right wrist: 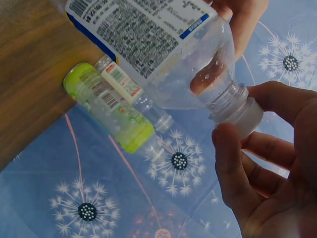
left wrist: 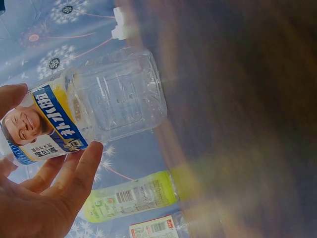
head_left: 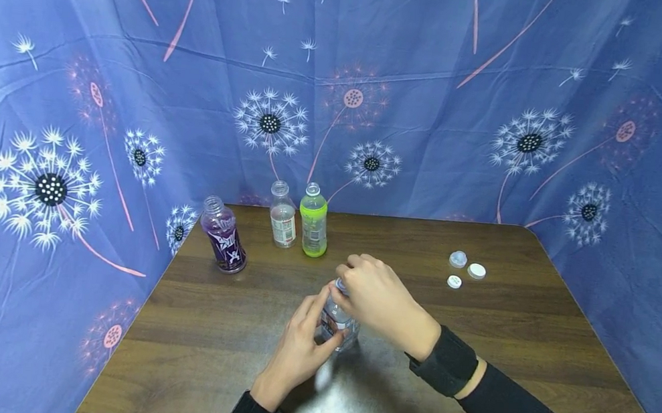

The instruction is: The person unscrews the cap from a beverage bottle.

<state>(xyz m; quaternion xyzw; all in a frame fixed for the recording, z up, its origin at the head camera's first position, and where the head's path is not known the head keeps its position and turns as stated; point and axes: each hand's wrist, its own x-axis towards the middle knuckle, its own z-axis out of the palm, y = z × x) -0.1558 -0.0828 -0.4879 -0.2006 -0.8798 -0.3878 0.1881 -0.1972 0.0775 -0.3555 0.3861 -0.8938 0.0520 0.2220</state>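
A clear plastic bottle (head_left: 347, 337) stands near the middle of the table. Its label (left wrist: 54, 121) is white, yellow and blue with a printed picture of a person, and droplets cling inside the bottle. Fingers and thumb of my left hand (head_left: 299, 346) grip it around the label. At the top, my right hand (head_left: 381, 301) pinches the whitish cap (right wrist: 247, 118) between thumb and fingers. The cap sits at the bottle's neck (right wrist: 229, 101), with threads showing just below it in the right wrist view.
Three capless bottles stand at the back left: a purple-tinted one (head_left: 226, 239), a clear one (head_left: 283, 222) and one with a green label (head_left: 314, 221). Three loose caps, one translucent (head_left: 457, 259) and two white (head_left: 477, 271), lie at right. A blue dandelion-print cloth (head_left: 426, 109) hangs behind.
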